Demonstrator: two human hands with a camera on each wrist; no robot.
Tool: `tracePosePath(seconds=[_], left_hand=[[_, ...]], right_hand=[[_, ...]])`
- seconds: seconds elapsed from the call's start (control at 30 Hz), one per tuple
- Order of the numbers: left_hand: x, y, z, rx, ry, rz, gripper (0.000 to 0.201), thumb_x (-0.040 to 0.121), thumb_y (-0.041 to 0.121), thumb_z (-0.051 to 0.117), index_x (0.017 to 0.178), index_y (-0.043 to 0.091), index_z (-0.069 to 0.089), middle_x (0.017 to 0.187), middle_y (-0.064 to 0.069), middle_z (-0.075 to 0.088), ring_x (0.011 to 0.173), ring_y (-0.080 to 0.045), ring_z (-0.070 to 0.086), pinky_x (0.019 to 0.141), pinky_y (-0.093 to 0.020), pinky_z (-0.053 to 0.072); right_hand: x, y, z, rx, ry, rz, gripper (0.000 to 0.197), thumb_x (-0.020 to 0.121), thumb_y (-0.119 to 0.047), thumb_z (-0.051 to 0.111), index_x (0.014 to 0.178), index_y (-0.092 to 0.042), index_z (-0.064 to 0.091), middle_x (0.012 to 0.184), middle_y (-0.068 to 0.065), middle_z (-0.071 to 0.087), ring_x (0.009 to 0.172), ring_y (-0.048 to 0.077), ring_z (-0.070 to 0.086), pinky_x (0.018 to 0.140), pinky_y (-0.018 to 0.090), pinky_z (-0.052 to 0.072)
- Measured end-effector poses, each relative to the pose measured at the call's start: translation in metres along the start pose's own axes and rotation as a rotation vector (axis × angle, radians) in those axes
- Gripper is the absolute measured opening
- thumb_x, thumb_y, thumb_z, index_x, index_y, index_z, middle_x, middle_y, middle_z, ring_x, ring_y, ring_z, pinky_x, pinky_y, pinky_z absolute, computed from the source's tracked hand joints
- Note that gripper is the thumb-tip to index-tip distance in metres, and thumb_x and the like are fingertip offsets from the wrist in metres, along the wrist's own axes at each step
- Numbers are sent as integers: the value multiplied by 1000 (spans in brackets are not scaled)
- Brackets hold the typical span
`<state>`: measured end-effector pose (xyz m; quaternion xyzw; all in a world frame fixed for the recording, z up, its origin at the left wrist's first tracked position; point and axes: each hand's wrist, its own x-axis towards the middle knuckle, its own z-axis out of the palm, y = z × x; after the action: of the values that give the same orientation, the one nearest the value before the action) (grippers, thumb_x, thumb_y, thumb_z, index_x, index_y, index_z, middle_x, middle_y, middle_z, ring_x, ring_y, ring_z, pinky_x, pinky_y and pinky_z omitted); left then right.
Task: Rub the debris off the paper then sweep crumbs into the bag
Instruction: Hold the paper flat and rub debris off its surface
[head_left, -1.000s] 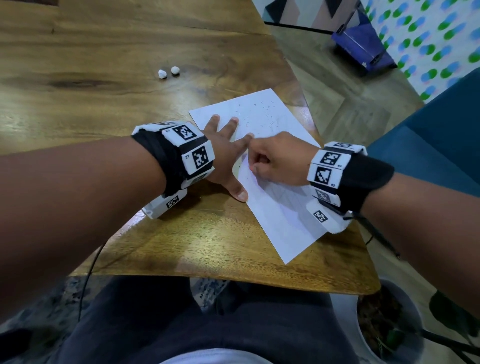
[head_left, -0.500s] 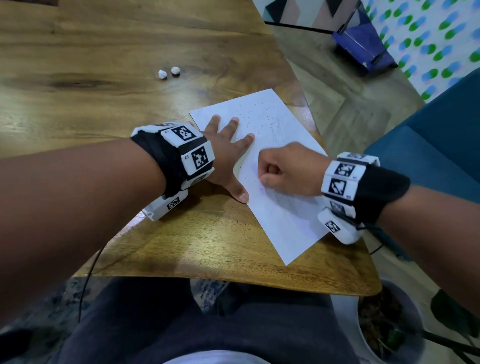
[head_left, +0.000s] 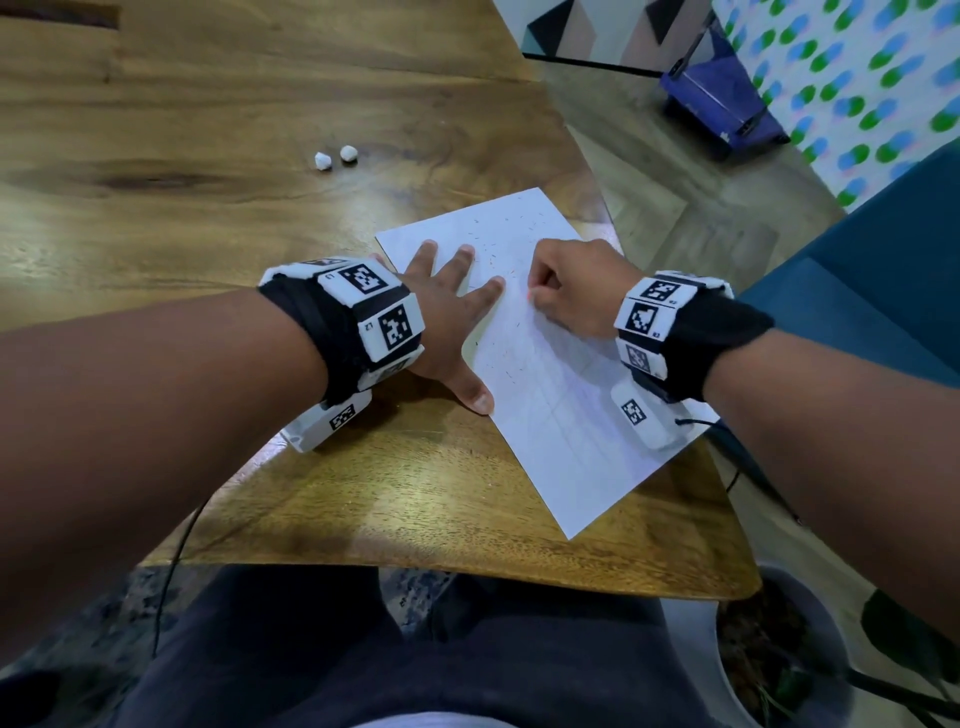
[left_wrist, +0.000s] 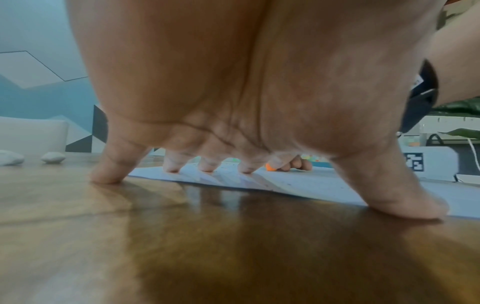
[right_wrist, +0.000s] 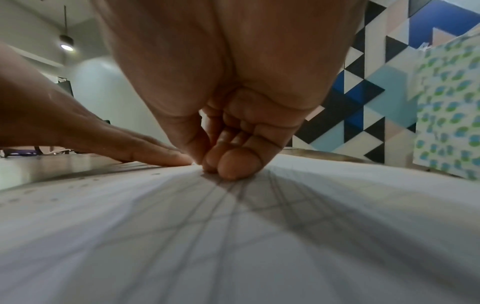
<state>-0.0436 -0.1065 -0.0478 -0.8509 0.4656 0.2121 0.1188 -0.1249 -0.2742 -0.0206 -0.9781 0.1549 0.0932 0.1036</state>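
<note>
A white sheet of paper (head_left: 571, 415) lies at an angle on the wooden table (head_left: 208, 218), near its right edge. Fine dark specks of debris (head_left: 501, 244) dot its far half. My left hand (head_left: 457, 296) lies flat with spread fingers and presses the sheet's left edge; in the left wrist view its fingertips (left_wrist: 207, 167) rest on the paper (left_wrist: 298, 183). My right hand (head_left: 563, 293) is curled into a fist on the sheet beside the left index finger. It pinches a small orange eraser (left_wrist: 271, 168) against the paper (right_wrist: 233, 226). A blue-and-green dotted bag (right_wrist: 446, 107) stands off the table to the right.
Two small white crumpled balls (head_left: 335, 157) lie on the table beyond the hands. Right of the table are a blue chair (head_left: 883, 291), a purple box on the floor (head_left: 722, 98) and a potted plant (head_left: 779, 649). The table's front edge is near my lap.
My right fist slid toward me and to the right along the paper, then back away to beside the left index finger. The left hand stayed flat in place.
</note>
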Motion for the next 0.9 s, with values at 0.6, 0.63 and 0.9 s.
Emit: tracePosePath(seconds=[0.6, 0.63, 0.9], left_hand=[[1, 0, -1, 11, -10, 10, 143, 56, 95, 63, 159, 38, -18, 168, -5, -24, 155, -40, -16, 112, -75, 20], [1, 0, -1, 9, -10, 9, 143, 55, 95, 63, 159, 38, -18, 168, -4, -25, 155, -40, -16, 112, -75, 20], [-1, 2, -3, 12, -18, 2, 143, 56, 93, 65, 159, 37, -17, 169, -5, -23, 154, -41, -15, 113, -72, 21]], right_hand=[[1, -11, 2, 47, -26, -82, 3, 91, -22, 57, 88, -22, 57, 80, -10, 59, 87, 18, 60, 74, 29, 47], [-6, -12, 5, 53, -53, -112, 2, 90, -22, 58, 88, -22, 58, 79, -11, 59, 86, 17, 60, 75, 28, 48], [0, -8, 1, 3, -56, -95, 2, 89, -23, 59, 88, -22, 58, 81, -10, 61, 88, 18, 60, 73, 30, 47]])
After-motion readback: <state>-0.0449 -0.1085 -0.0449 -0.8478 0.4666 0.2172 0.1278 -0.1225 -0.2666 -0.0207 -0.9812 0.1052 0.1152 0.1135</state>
